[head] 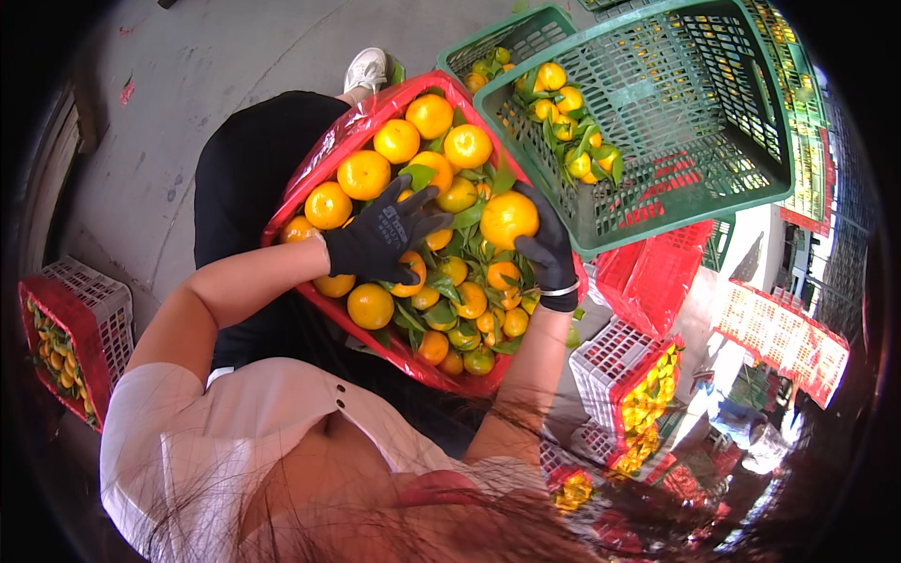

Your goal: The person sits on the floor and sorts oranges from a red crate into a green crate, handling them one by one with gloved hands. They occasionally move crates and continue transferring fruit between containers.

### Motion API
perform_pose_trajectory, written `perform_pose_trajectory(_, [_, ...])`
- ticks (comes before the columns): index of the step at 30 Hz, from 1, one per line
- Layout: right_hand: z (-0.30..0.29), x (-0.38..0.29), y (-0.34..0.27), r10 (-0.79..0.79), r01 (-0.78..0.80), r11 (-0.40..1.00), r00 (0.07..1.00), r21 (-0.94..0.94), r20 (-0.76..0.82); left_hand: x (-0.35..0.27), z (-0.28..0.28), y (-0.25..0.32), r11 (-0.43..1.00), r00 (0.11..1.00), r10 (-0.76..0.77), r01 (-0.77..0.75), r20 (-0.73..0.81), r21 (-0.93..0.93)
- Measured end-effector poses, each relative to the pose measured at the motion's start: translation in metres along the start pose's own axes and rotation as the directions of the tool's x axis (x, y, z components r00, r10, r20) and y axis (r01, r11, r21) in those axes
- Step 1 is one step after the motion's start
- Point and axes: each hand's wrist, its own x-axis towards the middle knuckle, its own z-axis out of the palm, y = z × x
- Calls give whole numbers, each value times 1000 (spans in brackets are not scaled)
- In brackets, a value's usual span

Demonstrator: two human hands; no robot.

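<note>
A crate lined with red plastic film (pixel 318 156) stands before me, filled with leafy citrus fruits. Along its far and left sides lie larger mandarins (pixel 364 175); smaller ones with green leaves (pixel 472 300) fill the near right part. My left hand (pixel 389 229), in a black glove, rests with spread fingers on the fruit in the middle, its fingertips partly among the leaves; whether it grips a fruit is hidden. At the crate's right side my right hand (pixel 540 236), also black-gloved, holds a large orange mandarin (pixel 509 219).
A green plastic crate (pixel 676 214) tilts at the upper right, with leafy mandarins (pixel 578 141) inside. Another green crate (pixel 461 43) is behind it. Red-lined crates of fruit stand at the left (pixel 105 302) and lower right (pixel 605 366). Another person (pixel 735 419) is at far right.
</note>
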Motion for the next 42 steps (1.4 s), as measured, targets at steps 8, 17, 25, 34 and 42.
perform_pose_trajectory(8, [59, -30, 78, 322, -321, 947, 945, 13, -58, 4, -1, 0, 998, 998, 57, -57, -21, 17])
perform_pose_trajectory(17, [29, 3, 66, 146, -49, 753, 985, -656, 93, 6, -3, 3, 995, 996, 91, -90, -22, 44])
perform_pose_trajectory(25, [-197, 130, 89, 103, -756, 205, 648, -622, -754, 5, -11, 8, 998, 999, 35, -35, 12, -45])
perform_pose_trajectory(34, [-79, 35, 28, -205, 174, 979, 829, -109, -521, 0, -10, 5, 999, 999, 44, -45, -32, -28])
perform_pose_trajectory(42, [27, 11, 100, 98, -55, 976, 974, 208, -202, 10, 5, 4, 990, 990, 111, -103, -89, 95])
